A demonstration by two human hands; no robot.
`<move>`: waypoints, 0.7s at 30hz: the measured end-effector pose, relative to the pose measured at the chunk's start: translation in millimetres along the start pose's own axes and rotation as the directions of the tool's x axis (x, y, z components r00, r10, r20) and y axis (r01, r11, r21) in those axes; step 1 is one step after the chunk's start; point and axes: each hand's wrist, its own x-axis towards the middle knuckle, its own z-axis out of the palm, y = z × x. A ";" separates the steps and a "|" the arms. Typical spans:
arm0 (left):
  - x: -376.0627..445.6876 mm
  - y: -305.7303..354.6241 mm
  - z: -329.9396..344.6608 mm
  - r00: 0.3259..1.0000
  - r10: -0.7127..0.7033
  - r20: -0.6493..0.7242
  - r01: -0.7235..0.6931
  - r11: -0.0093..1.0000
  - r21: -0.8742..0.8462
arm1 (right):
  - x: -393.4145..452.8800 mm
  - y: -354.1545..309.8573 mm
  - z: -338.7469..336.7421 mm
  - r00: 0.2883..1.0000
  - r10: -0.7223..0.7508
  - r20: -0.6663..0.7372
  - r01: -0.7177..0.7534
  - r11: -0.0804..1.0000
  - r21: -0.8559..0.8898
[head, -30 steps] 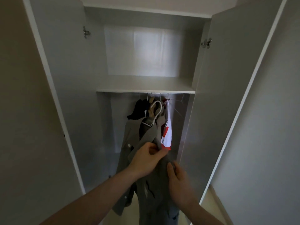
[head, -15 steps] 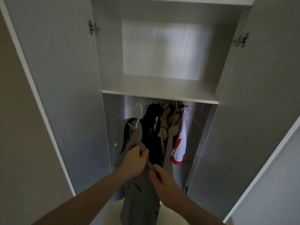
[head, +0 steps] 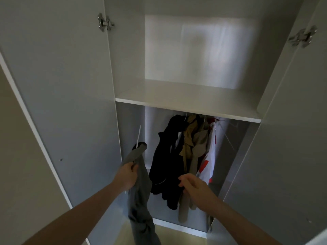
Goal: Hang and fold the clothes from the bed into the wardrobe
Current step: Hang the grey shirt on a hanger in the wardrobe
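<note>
The left hand [head: 126, 175] grips a grey garment [head: 139, 197] near its top, fingers curled round the cloth just below the shoulder of a white hanger [head: 138, 138] that pokes up out of the collar. The hanger's hook rises above the garment beside the wardrobe's left inner wall, under the left end of the shelf; whether it touches anything up there cannot be told. The rest of the grey cloth hangs down past the wrist and drops below the wardrobe's bottom front edge.

The right hand [head: 192, 186] is away from the grey garment, fingers loosely curled, in front of the lower ends of the clothes already hanging; whether it pinches any cloth cannot be told from this angle.

Those hung clothes crowd the right half of the lower compartment, directly under the shelf [head: 187, 101]: a black garment [head: 166, 165] on the left, olive and tan pieces [head: 192, 144] in the middle, a white one with red patches [head: 209, 161] at the right.

Both wardrobe doors [head: 58, 85] stand open, with metal hinges [head: 105, 23] near their tops.
</note>
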 end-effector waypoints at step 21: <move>242.0 -10.5 2.5 0.988 0.155 -0.010 -0.154 0.987 0.050 | 203.4 8.9 -3.3 0.943 0.109 -0.313 -0.118 0.993 -0.009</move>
